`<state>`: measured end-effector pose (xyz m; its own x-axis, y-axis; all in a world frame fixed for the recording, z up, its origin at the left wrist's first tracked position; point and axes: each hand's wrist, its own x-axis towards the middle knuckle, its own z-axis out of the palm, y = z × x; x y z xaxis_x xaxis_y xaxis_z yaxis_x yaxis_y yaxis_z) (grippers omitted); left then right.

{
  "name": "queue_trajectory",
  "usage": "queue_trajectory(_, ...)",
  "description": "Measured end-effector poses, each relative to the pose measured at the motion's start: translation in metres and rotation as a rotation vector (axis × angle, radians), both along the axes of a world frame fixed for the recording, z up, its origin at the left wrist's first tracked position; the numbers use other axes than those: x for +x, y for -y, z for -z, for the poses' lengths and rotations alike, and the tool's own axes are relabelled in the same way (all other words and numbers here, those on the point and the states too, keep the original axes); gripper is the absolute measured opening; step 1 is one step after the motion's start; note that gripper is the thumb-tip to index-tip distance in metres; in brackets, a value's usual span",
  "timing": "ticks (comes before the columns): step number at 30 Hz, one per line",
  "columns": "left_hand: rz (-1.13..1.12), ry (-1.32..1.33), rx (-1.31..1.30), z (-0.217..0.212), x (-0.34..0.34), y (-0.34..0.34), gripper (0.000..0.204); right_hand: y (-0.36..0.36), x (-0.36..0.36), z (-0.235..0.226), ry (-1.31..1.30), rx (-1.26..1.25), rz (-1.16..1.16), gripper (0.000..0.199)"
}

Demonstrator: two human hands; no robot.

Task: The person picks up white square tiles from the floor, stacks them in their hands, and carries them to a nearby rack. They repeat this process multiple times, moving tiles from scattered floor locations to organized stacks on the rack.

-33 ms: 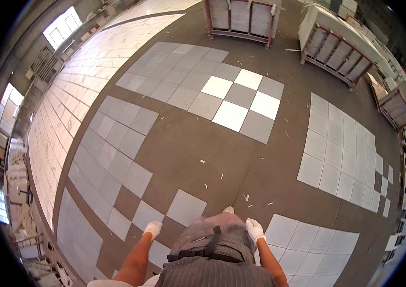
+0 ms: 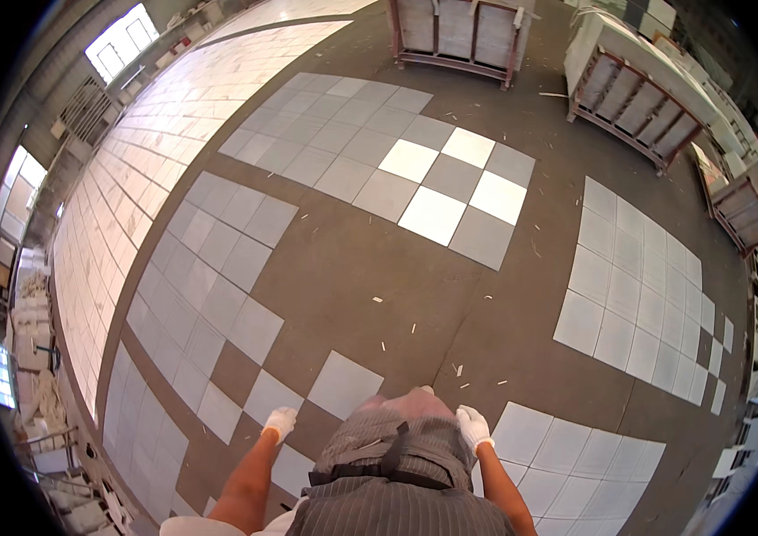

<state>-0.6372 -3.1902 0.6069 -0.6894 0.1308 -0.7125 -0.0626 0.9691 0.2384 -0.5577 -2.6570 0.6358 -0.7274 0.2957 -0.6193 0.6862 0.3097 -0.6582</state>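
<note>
At 9 o'clock we see the long field of pale tiles (image 2: 120,241) running along the floor toward the windows (image 2: 120,40). Moving right, a grey tile block (image 2: 209,268) lies at 10 o'clock from our position.

Our left hand (image 2: 280,422), in a white glove, hangs at 7 o'clock above a light tile (image 2: 344,384) and the dark bare floor (image 2: 370,268). It holds nothing; its fingers are curled loosely inward, and we cannot tell whether they are closed fully.

At centre bottom we see our own striped garment (image 2: 397,500). Straight ahead at 12 o'clock lies a checkered patch of white and grey tiles (image 2: 437,192), and beyond it a wooden rack (image 2: 455,31).

Our right hand (image 2: 472,427), also gloved white, hangs at 5 o'clock just beside the garment, empty, fingers drawn loosely together. Nearest to it is a white tile group (image 2: 566,447), just beside the hand.

At 2 o'clock a further white tile field (image 2: 638,286) lies well apart, with slatted crates (image 2: 638,94) behind it.
</note>
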Motion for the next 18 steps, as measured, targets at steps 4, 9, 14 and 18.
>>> queue_trajectory(4,-1.031,0.107,0.561,-0.057,-0.057,-0.08,0.022,-0.018,-0.089,-0.028,-0.007,0.025,-0.141,0.049)
queue_trajectory(9,-0.323,-0.025,0.36,-0.058,-0.128,-0.18,0.04,-0.022,-0.19,-0.031,-0.01,-0.013,-0.219,0.047)
queue_trajectory(14,-0.101,0.06,0.299,-0.056,-0.267,-0.232,0.04,-0.038,-0.286,-0.017,-0.049,-0.017,-0.25,0.047)
queue_trajectory(18,0.031,0.069,0.273,-0.057,-0.388,-0.273,0.04,-0.063,-0.355,0.001,0.077,0.088,-0.242,0.049)
